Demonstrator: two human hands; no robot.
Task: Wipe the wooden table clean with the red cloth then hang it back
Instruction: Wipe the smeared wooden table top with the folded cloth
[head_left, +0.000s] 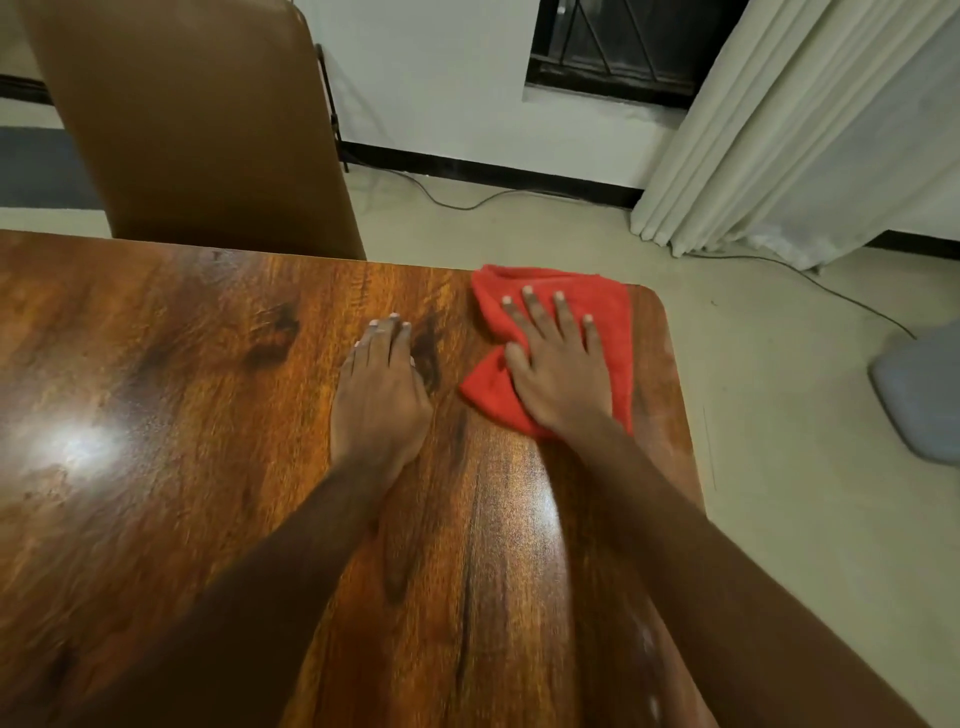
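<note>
The right hand (558, 371) lies flat, palm down, with its fingers (532, 317) spread wide across the red cloth (597, 306), pressing it onto the surface (182, 389) rather than gripping it. The cloth is bunched and folded under the palm, near the far right corner of the wooden top, its far edge reaching close to the surface's rim. The left hand (382, 387) rests just beside it, apart from the cloth, palm down on bare wood with its fingers held together and slightly curled; it holds nothing. Both forearms stretch forward over the glossy grain. Beyond the far edge stands a brown chair (197, 119) back, and to the right a pale curtain (810, 119) hangs to the floor (779, 415).
</note>
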